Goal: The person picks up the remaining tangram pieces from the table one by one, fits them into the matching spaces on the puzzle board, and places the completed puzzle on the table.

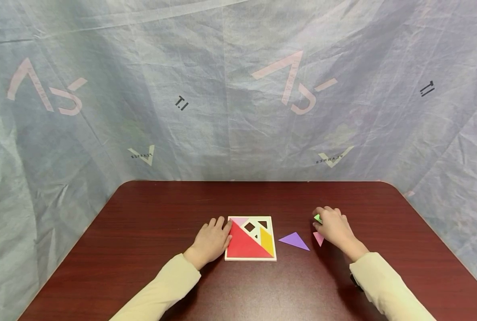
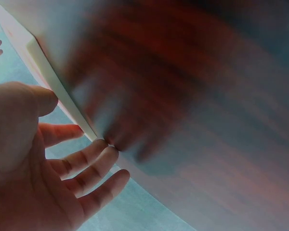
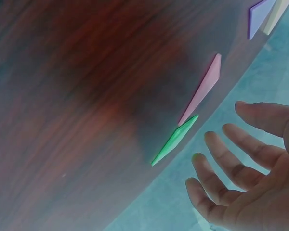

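Note:
My left hand [image 1: 208, 240] rests at the left edge of a white tangram board [image 1: 250, 259], its fingers loosely spread. The left wrist view shows the thumb and fingertips by the board's pale side [image 2: 58, 86]. Set in the board are a red area [image 1: 244, 244], a yellow parallelogram [image 1: 267, 241] and a pink piece [image 1: 237, 220]; three dark gaps show besides. Over a green piece [image 1: 318, 218] hovers my right hand [image 1: 336, 228]. In the right wrist view its relaxed fingers [image 3: 231, 168] stand apart from the flat green piece [image 3: 176, 139], which lies close to a pink triangle [image 3: 202, 89].
A purple triangle [image 1: 296, 241] lies on the dark red wooden table [image 1: 174, 200] between the board and the pink triangle. Grey printed cloth [image 1: 222, 133] hangs behind the table and along both sides.

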`<action>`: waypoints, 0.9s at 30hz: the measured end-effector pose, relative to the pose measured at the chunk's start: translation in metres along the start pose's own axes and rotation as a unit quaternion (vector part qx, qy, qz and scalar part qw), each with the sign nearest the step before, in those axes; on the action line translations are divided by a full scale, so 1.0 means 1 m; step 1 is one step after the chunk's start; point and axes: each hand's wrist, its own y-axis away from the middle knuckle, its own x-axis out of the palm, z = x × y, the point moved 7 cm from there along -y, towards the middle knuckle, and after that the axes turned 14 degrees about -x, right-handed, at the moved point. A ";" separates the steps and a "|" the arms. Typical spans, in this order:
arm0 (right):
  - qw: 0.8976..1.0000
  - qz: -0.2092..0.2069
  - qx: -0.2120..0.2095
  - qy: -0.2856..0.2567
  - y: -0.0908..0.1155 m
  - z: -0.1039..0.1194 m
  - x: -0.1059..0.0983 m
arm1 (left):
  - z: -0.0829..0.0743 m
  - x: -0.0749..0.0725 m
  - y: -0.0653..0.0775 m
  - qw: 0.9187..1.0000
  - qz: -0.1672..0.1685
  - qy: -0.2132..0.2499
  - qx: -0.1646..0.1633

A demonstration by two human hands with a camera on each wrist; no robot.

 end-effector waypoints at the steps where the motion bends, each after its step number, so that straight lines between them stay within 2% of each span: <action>1: 1.000 0.001 0.003 0.000 0.001 -0.002 0.000 | 0.000 0.000 0.000 1.000 -0.001 0.000 0.000; 21: 1.000 -0.014 0.020 0.014 0.007 -0.030 -0.002 | 0.000 0.000 0.000 1.000 0.001 0.001 0.001; 27: 0.999 -0.003 0.030 0.009 0.008 -0.037 0.002 | 0.000 -0.003 0.001 1.000 -0.013 0.000 0.002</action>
